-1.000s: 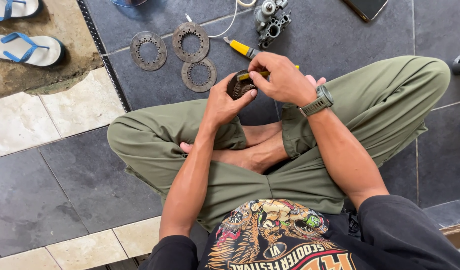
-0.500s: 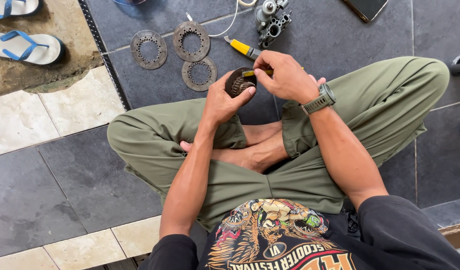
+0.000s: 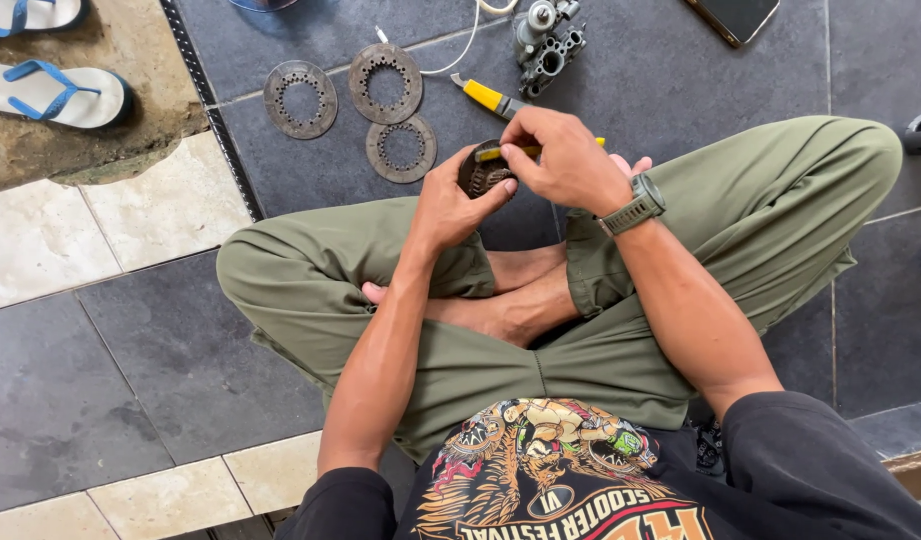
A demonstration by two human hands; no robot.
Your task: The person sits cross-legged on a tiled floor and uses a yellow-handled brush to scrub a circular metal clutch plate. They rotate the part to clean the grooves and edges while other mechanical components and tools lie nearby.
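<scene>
I sit cross-legged on a tiled floor in green trousers. My left hand (image 3: 451,205) grips a round dark toothed clutch part (image 3: 481,172) in front of my knees. My right hand (image 3: 566,160), with a grey watch on its wrist, holds a thin yellow-handled tool (image 3: 516,151) laid across the top of that part. The fingers of both hands hide much of the part.
Three flat toothed metal rings (image 3: 301,98) (image 3: 386,82) (image 3: 402,148) lie on the dark tiles ahead. A yellow-handled screwdriver (image 3: 491,97), a metal carburettor (image 3: 546,42) and a white cable lie beyond. A phone (image 3: 736,15) is top right, blue-strapped sandals (image 3: 56,92) top left.
My right hand has shifted slightly left over the part, bringing the yellow tool across its top. My left hand keeps the part in the same place.
</scene>
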